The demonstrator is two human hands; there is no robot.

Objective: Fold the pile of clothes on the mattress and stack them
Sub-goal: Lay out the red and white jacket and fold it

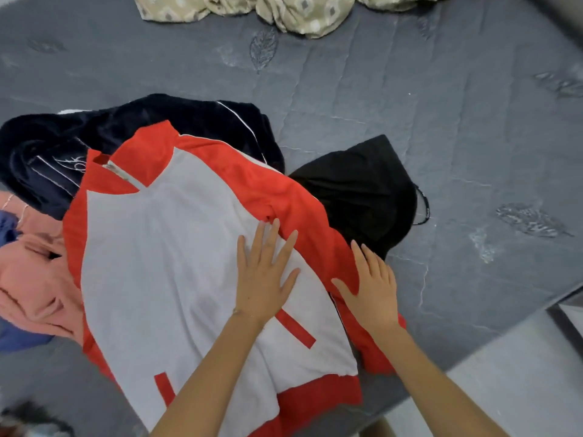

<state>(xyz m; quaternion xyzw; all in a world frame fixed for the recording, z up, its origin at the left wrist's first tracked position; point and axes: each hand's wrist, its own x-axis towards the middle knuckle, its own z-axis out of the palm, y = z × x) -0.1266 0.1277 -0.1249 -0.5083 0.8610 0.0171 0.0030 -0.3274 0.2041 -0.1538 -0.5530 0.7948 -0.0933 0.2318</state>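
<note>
Jacket [176, 263] lies spread front-up on the mattress [410, 89], near its front edge, collar toward the far left. Both hands lie flat on it, nothing gripped. Left hand [262, 279]: fingers straight and spread, palm down on the grey front panel. Right hand [372, 288]: fingers straight and close together, thumb out, pressed on the red sleeve at the jacket's right side.

Crowding around the jacket:
- Navy garment [142, 127] bunched under the collar end, thin white piping and a white print showing.
- Black garment [362, 190] partly tucked under the right sleeve, just beyond the right fingertips; thin cord loop at its far edge.
- Pink garment [34, 288] crumpled against the left side, with blue cloth [19, 339] beneath it.
- Beige patterned cloth [284, 11] heaped at the far edge, well apart.
- Pale floor [520, 373] past the mattress corner, lower right.

Materials: jacket is a soft matte fabric, grey body, red sleeves, collar and hem band, red slanted pocket strips, zip at the neck. Mattress is dark grey, quilted in lines, with stitched leaf motifs. Navy piece looks plush; black piece is smooth and flat.
</note>
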